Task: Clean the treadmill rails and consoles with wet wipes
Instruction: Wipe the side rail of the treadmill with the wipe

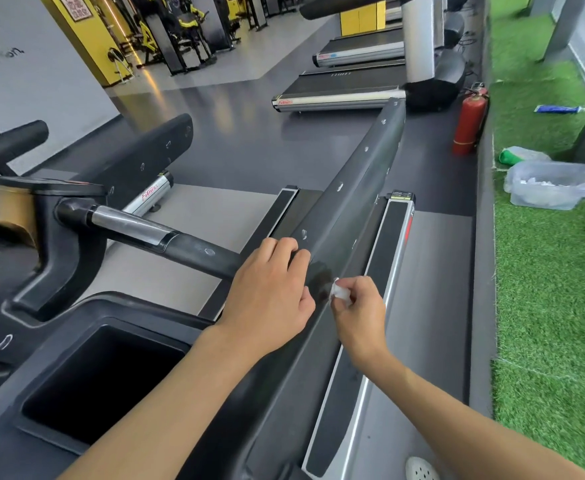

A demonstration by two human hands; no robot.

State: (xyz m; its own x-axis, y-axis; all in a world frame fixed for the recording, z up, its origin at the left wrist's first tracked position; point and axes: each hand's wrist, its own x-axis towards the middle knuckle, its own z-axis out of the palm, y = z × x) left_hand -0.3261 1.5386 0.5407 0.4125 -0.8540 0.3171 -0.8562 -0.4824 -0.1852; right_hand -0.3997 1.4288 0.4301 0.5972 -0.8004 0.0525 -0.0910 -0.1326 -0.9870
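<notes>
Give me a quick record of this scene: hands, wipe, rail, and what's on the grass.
left hand: rests on the rail beside the wipe
right hand: fingers pinch the crumpled white wipe against the rail
rail: dark, with a wet-looking patch by the wipe
on the grass: clear plastic tub
by the grass: red fire extinguisher

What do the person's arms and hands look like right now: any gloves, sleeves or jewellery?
Both forearms are bare as far as the bottom edge of the picture, with no sleeve in view. The left hand and the right hand wear no gloves. No watch, bracelet or ring shows on either, and no markings are visible.
</notes>
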